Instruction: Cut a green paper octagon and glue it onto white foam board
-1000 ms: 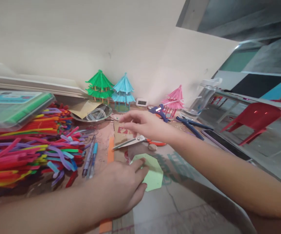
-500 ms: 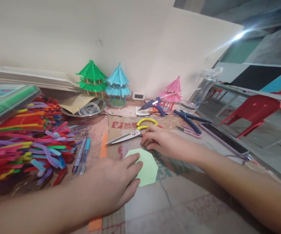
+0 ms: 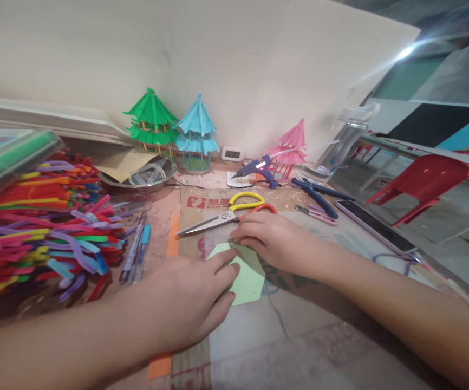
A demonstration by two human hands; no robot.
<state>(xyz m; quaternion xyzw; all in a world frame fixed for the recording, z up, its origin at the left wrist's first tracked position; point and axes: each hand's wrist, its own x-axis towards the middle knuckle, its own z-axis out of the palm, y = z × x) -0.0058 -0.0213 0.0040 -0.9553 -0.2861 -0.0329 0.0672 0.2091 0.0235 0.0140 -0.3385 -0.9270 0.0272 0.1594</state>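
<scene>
Green paper (image 3: 247, 281): left hand (image 3: 191, 303) flat on near edge, fingers spread; right hand (image 3: 277, 244) pinching far edge; scissors (image 3: 226, 214) just beyond paper.

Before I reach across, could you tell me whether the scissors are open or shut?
Shut: the scissors lie flat on the cardboard, blades together in one point, beside the right hand.

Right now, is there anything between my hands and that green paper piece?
Nothing visible: the left hand rests on the green paper, and the right hand touches its far edge. The scissors lie just beyond.
</scene>
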